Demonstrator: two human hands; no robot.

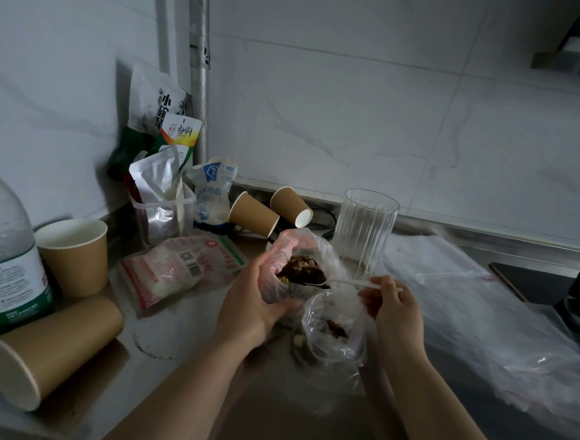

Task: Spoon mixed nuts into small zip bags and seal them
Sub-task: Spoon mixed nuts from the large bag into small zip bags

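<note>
Nuts [300, 267] fill the big bag [293, 254] at frame centre, gripped by the left hand [255, 306]. Below, a zip bag [332, 329] sags unsupported. Right hand [395, 309] pinches the heaped spoon [315, 279]; nuts may spill.

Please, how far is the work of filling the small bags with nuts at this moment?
Done: a small bag near the right hand already holds a few nuts, still unsealed. In hand: the left hand holds the big nut bag open; the spoon carries a full load. Left: more filling, then sealing.
</note>
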